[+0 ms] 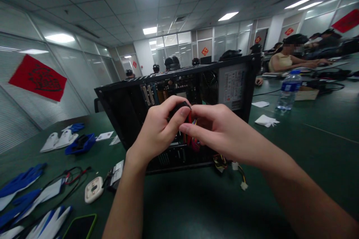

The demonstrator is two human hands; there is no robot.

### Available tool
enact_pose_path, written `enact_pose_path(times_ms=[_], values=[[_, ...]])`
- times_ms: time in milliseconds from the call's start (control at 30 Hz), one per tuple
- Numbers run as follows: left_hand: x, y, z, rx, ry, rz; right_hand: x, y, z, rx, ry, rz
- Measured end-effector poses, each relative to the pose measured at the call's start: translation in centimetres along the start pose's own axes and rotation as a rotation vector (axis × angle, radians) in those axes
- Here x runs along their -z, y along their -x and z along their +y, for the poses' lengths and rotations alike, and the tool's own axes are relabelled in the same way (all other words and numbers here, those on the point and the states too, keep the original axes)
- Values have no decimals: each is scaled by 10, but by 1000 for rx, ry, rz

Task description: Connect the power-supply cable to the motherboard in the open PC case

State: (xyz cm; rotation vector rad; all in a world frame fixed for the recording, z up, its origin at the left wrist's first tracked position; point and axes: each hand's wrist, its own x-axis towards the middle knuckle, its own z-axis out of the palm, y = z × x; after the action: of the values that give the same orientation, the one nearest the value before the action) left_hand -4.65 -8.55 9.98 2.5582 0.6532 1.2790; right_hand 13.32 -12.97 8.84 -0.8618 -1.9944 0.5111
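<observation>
In front of an open black computer case [112, 119], my two hands meet at mid-height. My left hand [161, 127] is closed, its thumb and forefinger pinching a black connector [184, 105]. Coloured wires [193, 142], red, yellow and blue among them, run down from it. My right hand [218, 125] is closed on these wires just below the connector; its curled fingers are partly hidden. Behind the hands are the motherboard [182, 86], a fan [212, 82] and the labelled power supply [231, 84]. Loose plugs [244, 186] on cables lie by the case's lower edge.
Blue-and-white gloves [21, 183], a thin black-and-red cable [75, 173], a white square object [94, 189] and a phone in a green case [80, 227] lie to the left. A water bottle [289, 89] and crumpled tissue [266, 120] are at right. A person [288, 58] sits beyond.
</observation>
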Motion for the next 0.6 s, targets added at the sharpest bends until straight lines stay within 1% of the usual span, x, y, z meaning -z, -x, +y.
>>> enact_pose_path(times_ms=[133,200,267,433,600], values=[[-1,-2,-1,5,26,15,1,-1,2,27,-28,61],[0,-1,0,34,35,22,1,-1,1,38,-36,117],[2,0,-1,80,62,0,1,-2,0,38,-35,189],[3,1,-5,132,232,-83,-1,-2,1,32,-70,326],[5,-1,-3,239,377,-92,0,-1,2,35,-124,392]])
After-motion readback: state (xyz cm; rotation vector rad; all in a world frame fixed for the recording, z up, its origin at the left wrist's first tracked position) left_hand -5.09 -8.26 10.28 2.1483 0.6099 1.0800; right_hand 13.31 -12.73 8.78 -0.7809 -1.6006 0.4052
